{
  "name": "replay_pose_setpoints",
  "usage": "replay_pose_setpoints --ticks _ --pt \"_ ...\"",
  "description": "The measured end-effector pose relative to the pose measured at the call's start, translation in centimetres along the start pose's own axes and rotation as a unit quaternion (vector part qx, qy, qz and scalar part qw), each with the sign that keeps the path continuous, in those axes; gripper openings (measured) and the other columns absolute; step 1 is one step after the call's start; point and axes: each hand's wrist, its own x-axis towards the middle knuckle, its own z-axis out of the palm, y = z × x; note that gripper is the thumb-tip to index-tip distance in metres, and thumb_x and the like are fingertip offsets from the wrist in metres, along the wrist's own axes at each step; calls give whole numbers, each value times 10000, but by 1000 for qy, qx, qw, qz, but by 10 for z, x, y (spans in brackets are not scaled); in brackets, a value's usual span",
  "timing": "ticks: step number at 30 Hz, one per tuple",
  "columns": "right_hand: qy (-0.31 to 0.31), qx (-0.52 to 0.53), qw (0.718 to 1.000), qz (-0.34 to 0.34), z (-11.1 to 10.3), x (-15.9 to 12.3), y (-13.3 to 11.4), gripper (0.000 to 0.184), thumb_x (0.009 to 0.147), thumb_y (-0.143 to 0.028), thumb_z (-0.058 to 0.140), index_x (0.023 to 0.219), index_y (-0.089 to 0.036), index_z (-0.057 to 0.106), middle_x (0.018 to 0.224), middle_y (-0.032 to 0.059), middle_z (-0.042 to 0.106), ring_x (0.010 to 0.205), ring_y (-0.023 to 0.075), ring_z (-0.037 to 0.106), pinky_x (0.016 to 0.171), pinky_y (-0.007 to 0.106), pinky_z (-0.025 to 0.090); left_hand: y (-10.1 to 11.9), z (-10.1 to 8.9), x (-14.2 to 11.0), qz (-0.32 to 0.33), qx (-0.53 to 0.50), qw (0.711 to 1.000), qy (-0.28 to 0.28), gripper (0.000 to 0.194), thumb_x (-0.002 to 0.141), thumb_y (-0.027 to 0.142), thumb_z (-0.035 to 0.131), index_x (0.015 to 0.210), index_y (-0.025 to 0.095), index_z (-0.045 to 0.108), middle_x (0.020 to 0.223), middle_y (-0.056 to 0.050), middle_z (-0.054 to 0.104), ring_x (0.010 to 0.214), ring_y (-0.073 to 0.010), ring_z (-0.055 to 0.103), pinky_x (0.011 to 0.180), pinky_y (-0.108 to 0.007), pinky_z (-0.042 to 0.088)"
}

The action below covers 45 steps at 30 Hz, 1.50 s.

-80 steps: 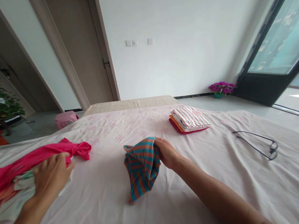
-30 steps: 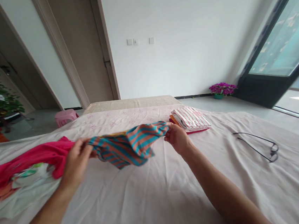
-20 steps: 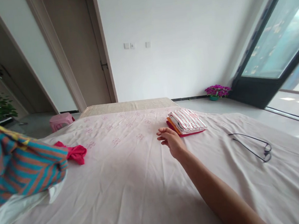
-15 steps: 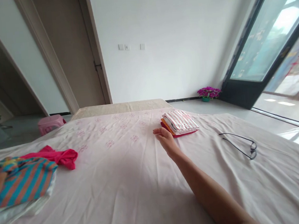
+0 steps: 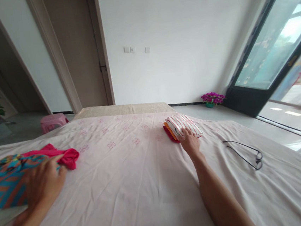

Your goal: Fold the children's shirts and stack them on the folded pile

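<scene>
On the right, my right hand [image 5: 190, 142] rests on the near edge of a small folded stack, its fingers lying over a red-and-white striped cloth [image 5: 179, 123]. Orange cloth [image 5: 170, 127] and dark red cloth [image 5: 169, 133] show beneath that top piece. My left hand [image 5: 45, 180], a little blurred, hovers over or touches a blue-and-brown striped garment [image 5: 8, 187]; contact is hard to make out. Its fingers are apart and point to the right. Just behind them lies a crumpled bright pink garment [image 5: 71, 158]. Pale cloth [image 5: 6, 216] shows under the striped garment.
A pale sheet with pink flower prints [image 5: 129, 172] covers the broad surface. Black-framed glasses [image 5: 250, 153] lie on its right part. Beyond stand a pink stool [image 5: 52, 122], a pot of purple flowers [image 5: 213, 99] and a glass door [image 5: 264, 52].
My right hand has moved right, from beside the folded stack onto its near edge. My left hand has come further into view, moving right across the striped garment. The view has shifted slightly.
</scene>
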Motion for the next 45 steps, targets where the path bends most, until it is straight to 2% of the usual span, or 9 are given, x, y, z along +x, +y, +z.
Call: replay_pose_setpoints --ticks 4,9,15,19,23,27,33,38,45 --pt "42 -20 999 1 11 2 14 390 959 -354 413 1292 -224 568 1318 103 590 1168 269 507 966 381 337 0 48 -19 102 78 988 -83 383 825 277 438 1166 204 598 1237 -107 635 1235 -289 516 1088 -430 350" --pt "65 -2 996 54 8 11 12 348 961 -341 372 1105 -169 639 956 122 686 907 247 577 814 350 351 -9 57 -20 90 35 987 -129 388 851 273 428 1175 186 622 1216 -94 652 1161 -241 582 1042 -377 421" --pt "109 279 953 36 -25 -10 -55 310 893 -421 433 915 -179 625 696 20 570 675 187 496 618 283 314 -13 59 -21 115 50 986 -112 391 887 264 390 1197 159 605 1231 -107 633 1164 -246 576 1044 -399 422" --pt "-164 530 826 -96 -36 -61 -123 273 846 -445 509 836 -191 611 665 -18 531 605 140 456 550 245 323 -19 63 -23 124 50 984 -116 402 897 286 383 1211 152 596 1244 -116 625 1173 -253 570 1046 -410 421" --pt "-423 527 721 -150 -28 -102 -157 295 810 -456 611 688 -191 571 588 -41 479 539 101 396 504 226 287 -25 63 -25 127 45 984 -121 398 897 305 397 1215 174 598 1256 -104 622 1187 -244 565 1056 -393 414" --pt "-471 568 671 -76 -35 -107 -157 381 790 -504 654 612 -200 510 538 -59 432 492 84 352 493 217 295 -26 63 -27 126 45 984 -118 399 889 302 404 1216 186 600 1263 -94 620 1194 -237 564 1064 -377 407" --pt "-362 777 507 90 -80 -77 -147 265 815 -483 630 865 -223 647 729 10 676 712 203 636 671 321 515 -24 60 -26 109 23 986 -121 394 884 321 411 1171 170 635 1233 -114 638 1194 -266 562 1068 -422 401" --pt "-328 812 460 144 -95 -69 -147 215 855 -390 590 971 -224 660 816 28 730 831 239 695 771 376 566 18 42 -32 15 -171 980 -104 424 903 475 436 1140 196 649 1192 -97 673 1161 -257 588 1062 -412 407" --pt "-494 772 356 182 -100 -96 -169 307 917 -384 490 1040 -142 634 845 78 735 833 250 706 791 435 572 148 17 -56 -48 -469 825 -311 477 772 492 686 1187 256 671 1243 -77 676 1169 -276 602 1025 -377 440"
